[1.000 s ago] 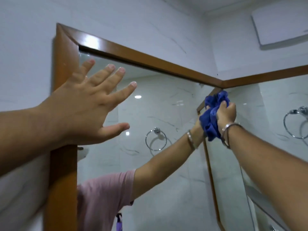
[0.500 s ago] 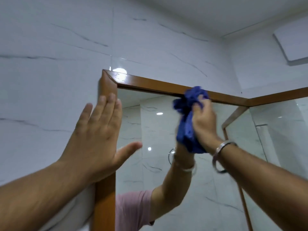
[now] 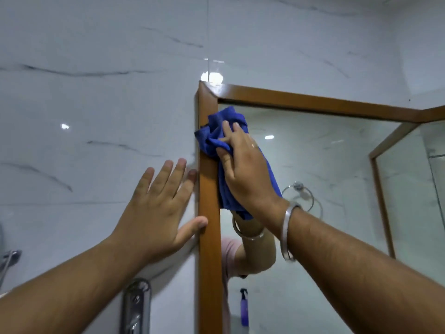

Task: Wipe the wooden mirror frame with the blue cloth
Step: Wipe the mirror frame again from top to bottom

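Wooden mirror frame (image 3: 209,237): upright left rail, our landmark. Our left hand (image 3: 154,210): spread flat on the marble wall (image 3: 96,116) beside the rail, thumb touching it. Our right hand (image 3: 243,169): fingers pressing the bunched blue cloth (image 3: 212,138) against the rail's upper part.

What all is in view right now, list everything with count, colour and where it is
mirror frame: one, brown wood, left upright and top rail around the glass
blue cloth: one, blue, pressed on the left upright near the top corner
wall: white marble-look tiles, left and above
towel ring: one, chrome, seen in the mirror
spray bottle: one, purple, reflected low in the mirror
bangle: one, silver, right wrist
left hand: flat on the wall, thumb at the frame
right hand: holding the cloth
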A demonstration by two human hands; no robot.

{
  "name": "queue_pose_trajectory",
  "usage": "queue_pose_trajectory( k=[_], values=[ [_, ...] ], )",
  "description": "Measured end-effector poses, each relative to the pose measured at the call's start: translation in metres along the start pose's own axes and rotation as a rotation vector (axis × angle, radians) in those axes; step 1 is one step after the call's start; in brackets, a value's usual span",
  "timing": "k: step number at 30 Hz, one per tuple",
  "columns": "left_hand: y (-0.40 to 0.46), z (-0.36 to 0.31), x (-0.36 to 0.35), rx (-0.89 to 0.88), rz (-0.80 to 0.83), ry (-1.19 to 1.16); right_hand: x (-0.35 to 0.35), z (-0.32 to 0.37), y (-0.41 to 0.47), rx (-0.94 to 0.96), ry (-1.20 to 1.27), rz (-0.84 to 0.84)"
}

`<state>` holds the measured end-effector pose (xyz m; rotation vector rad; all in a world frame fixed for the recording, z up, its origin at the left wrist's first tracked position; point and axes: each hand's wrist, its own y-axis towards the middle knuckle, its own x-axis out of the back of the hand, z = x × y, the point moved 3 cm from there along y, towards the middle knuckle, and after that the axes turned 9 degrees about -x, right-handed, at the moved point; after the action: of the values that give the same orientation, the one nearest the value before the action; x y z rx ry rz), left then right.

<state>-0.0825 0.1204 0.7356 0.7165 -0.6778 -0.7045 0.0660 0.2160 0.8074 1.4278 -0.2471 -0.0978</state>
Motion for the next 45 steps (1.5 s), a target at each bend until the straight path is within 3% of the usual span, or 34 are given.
queue_pose_trajectory(
  k=[3,9,12,16,19,25,33,38,40,45],
  values=[
    [-0.01,-0.008,-0.006,0.037,-0.031,-0.052,-0.009,-0.005,-0.08,-0.066,0.011,0.018],
    [-0.047,-0.004,-0.021,-0.054,-0.081,0.039,-0.024,-0.014,-0.263,-0.177,-0.031,0.216],
    [-0.052,-0.006,-0.023,-0.013,-0.104,0.031,-0.018,-0.004,-0.226,-0.173,-0.057,0.134],
    [-0.052,-0.006,-0.024,0.078,-0.123,0.008,-0.011,0.023,-0.082,-0.227,-0.012,-0.013],
    [-0.051,-0.008,-0.024,0.092,-0.098,-0.007,-0.013,0.032,-0.008,-0.183,-0.145,-0.081],
    [-0.05,-0.015,-0.023,0.134,-0.057,0.005,-0.013,0.009,-0.024,-0.049,-0.21,-0.055],
    [-0.094,-0.079,-0.025,0.267,0.116,-0.102,-0.024,-0.032,-0.281,0.004,-0.259,0.27],
    [-0.161,-0.154,-0.029,0.186,0.27,-0.041,-0.026,-0.04,-0.437,-0.068,-0.304,0.536],
    [-0.206,-0.189,-0.032,0.2,0.412,-0.075,-0.024,-0.045,-0.49,-0.059,-0.344,0.693],
    [-0.326,-0.256,-0.04,0.369,0.585,-0.264,-0.016,-0.072,-0.567,0.288,-0.459,1.037]
  ],
)
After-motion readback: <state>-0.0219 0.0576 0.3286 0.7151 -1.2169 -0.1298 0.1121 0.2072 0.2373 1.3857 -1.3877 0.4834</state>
